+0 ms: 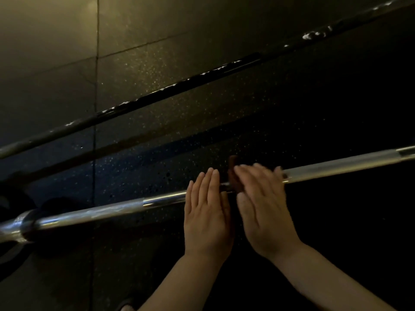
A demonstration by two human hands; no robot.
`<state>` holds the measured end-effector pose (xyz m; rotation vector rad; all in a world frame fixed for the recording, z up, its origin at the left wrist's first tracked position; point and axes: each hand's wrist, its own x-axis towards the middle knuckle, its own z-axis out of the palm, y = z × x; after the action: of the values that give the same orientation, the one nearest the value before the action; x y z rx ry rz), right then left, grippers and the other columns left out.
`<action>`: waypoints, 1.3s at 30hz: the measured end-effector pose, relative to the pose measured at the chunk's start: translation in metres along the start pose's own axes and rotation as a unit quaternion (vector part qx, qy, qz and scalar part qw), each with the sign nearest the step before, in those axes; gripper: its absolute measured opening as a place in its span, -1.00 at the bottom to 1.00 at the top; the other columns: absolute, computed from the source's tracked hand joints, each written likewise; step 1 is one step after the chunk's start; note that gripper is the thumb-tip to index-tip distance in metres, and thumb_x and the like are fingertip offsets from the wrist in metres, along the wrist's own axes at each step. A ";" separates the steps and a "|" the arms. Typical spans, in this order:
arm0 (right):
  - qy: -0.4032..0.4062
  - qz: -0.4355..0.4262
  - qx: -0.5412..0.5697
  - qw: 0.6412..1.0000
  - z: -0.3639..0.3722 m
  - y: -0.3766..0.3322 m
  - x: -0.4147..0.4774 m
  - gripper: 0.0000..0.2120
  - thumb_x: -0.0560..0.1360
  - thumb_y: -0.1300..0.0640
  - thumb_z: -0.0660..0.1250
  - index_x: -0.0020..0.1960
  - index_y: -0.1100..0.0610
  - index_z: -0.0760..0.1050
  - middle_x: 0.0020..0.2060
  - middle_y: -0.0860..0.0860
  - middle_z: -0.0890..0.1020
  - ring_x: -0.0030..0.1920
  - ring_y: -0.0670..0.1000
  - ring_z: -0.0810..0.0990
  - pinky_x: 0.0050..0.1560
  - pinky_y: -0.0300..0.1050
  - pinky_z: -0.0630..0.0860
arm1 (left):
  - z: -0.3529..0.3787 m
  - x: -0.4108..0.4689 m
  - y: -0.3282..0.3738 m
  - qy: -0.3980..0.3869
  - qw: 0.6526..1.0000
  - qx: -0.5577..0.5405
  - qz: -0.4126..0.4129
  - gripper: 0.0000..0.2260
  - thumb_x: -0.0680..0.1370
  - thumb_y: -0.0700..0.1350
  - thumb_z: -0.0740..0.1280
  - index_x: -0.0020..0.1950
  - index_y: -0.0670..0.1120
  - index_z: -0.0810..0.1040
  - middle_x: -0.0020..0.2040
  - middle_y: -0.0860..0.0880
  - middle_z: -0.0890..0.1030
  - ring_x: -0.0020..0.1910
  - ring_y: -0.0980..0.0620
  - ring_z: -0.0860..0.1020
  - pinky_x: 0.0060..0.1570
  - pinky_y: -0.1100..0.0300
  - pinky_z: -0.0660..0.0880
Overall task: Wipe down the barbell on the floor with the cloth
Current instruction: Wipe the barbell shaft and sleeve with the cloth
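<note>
A shiny steel barbell lies across the dark rubber floor, running from lower left to upper right. Both hands lie over its middle. My left hand is flat with straight fingers over the shaft. My right hand is blurred, fingers extended, over a small dark brownish cloth that shows between the two hands on the bar. Most of the cloth is hidden under my right palm.
A second, darker bar lies parallel farther away on the speckled black floor. A collar and a dark plate edge sit at the barbell's left end. Floor tile seams run at the left.
</note>
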<state>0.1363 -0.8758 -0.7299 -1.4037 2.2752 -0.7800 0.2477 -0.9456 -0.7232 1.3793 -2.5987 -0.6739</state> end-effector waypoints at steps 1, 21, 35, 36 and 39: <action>-0.036 -0.028 0.028 0.999 0.000 -0.006 0.002 -0.44 0.69 -0.12 -0.18 0.58 0.06 0.25 0.54 -0.03 0.34 0.60 -0.09 0.12 0.62 0.05 -0.15 | -0.003 0.000 0.004 0.008 0.999 -0.026 -0.025 -0.46 0.65 0.11 -0.17 0.60 -0.02 0.14 0.59 0.03 0.18 0.57 0.18 0.00 0.53 0.16 -0.20; 0.012 -0.031 0.057 0.998 0.017 -0.003 0.018 -0.55 0.67 0.07 0.03 0.50 0.19 0.35 0.40 0.09 0.49 0.53 0.01 0.29 0.61 -0.08 -0.06 | 0.020 0.007 0.002 0.072 0.995 0.063 -0.033 -0.69 0.60 0.08 0.10 0.27 0.04 0.46 0.31 0.00 0.46 0.52 -0.19 0.14 0.52 -0.10 -0.18; -0.014 0.017 0.045 0.999 0.024 -0.040 0.033 -0.52 0.66 0.03 -0.02 0.45 0.21 0.40 0.37 0.15 0.53 0.51 0.05 0.32 0.60 -0.05 0.00 | -0.025 0.013 -0.049 -0.152 0.933 0.245 0.215 -0.28 0.56 0.09 0.30 0.61 -0.08 0.03 0.57 -0.18 0.08 0.54 -0.36 -0.12 0.45 -0.19 -0.34; -0.019 0.024 0.041 0.999 0.026 -0.045 0.036 -0.50 0.65 0.00 -0.03 0.46 0.20 0.39 0.38 0.15 0.52 0.51 0.05 0.32 0.60 -0.02 0.02 | -0.040 0.018 -0.057 -0.169 0.919 0.266 0.238 -0.27 0.56 0.08 0.32 0.61 -0.10 0.05 0.56 -0.19 0.10 0.54 -0.35 -0.08 0.44 -0.16 -0.33; -0.037 0.027 0.029 0.998 0.032 -0.062 0.042 -0.44 0.65 -0.07 -0.07 0.47 0.20 0.39 0.39 0.15 0.52 0.52 0.07 0.32 0.60 0.06 0.06 | -0.082 0.024 -0.083 -0.193 0.891 0.318 0.260 -0.31 0.59 0.02 0.26 0.61 -0.12 -0.01 0.59 -0.19 0.07 0.56 -0.28 -0.08 0.39 -0.02 -0.41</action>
<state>0.1789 -0.9438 -0.7165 -1.3168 2.2063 -0.7583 0.3221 -1.0324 -0.6892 0.5762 -3.4935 0.0108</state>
